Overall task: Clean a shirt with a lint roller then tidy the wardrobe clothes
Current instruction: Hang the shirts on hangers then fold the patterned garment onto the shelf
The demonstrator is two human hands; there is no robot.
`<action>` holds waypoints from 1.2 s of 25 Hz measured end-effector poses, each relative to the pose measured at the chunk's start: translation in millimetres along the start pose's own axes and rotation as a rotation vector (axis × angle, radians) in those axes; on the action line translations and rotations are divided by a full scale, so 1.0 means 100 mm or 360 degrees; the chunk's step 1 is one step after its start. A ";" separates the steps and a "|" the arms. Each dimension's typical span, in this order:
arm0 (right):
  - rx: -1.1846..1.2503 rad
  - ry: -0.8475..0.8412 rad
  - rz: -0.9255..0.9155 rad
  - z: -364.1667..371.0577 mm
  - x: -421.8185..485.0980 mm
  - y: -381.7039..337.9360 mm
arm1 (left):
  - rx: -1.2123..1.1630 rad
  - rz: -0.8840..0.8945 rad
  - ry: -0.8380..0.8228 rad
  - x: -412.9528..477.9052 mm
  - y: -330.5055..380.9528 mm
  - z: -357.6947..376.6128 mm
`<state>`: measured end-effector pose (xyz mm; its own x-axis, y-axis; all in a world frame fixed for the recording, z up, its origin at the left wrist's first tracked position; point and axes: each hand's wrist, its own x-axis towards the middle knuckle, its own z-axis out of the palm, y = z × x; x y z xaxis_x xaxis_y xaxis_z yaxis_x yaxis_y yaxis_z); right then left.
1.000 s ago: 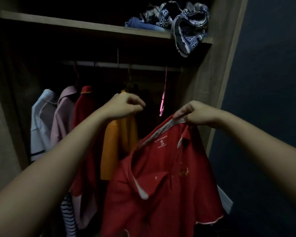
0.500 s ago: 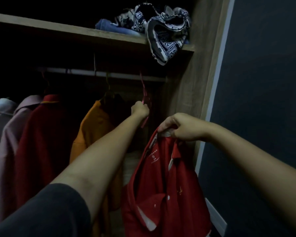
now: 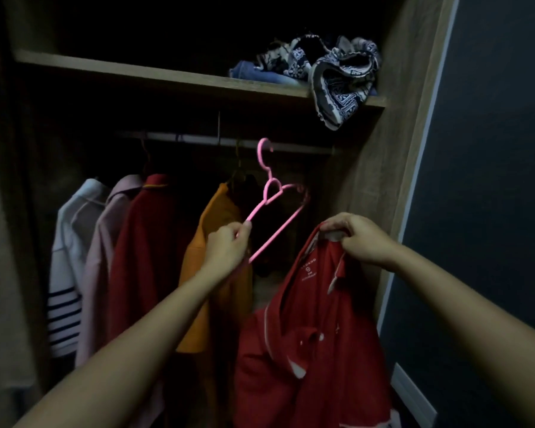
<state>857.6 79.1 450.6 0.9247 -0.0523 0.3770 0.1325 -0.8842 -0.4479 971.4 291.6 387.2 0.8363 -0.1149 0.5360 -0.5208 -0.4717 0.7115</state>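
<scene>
Head view:
Left hand (image 3: 229, 247): my fingers pinch one end of the pink hanger (image 3: 263, 207), tilted, hook up near the rail (image 3: 198, 139).
Right hand (image 3: 357, 239): I grip the red shirt (image 3: 315, 350) at its collar.
Shirt: hangs from my hand, right of the orange shirt (image 3: 212, 217).

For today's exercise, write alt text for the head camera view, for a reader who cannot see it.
A person's left hand holds a tilted pink hanger while the right hand grips a red polo shirt by its collar, in front of a dim wardrobe where other shirts hang.
</scene>
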 end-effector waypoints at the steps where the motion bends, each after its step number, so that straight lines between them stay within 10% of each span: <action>1: -0.0017 0.0051 0.0028 0.03 0.00 -0.04 | -0.0082 0.0016 0.0025 -0.17 -0.16 -0.22; 7: -0.0154 0.0080 0.0204 0.24 0.02 -0.38 | -0.0507 0.0061 0.0035 -0.83 -0.92 -1.40; 15: -0.0163 0.0097 0.0057 0.26 -0.10 -0.94 | -0.0181 0.0368 -0.0114 -1.21 -1.30 -2.01; 21: -0.0495 -0.0104 -0.0525 0.64 -0.27 -1.56 | -0.0092 0.0623 0.0058 -1.39 -0.99 -1.62; 26: -0.0982 0.0416 -0.0817 0.62 -0.49 -1.57 | -0.0252 0.0623 0.0218 -1.48 -0.86 -1.66; 30: -0.1043 0.0689 -0.0629 0.64 -0.58 -1.50 | 0.0433 0.0699 0.0645 -1.47 -0.68 -1.70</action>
<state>807.4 244.3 443.7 0.6201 0.2601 0.7401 0.0601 -0.9564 0.2858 854.5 488.7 337.3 0.3973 -0.0335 0.9171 -0.6928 -0.6663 0.2758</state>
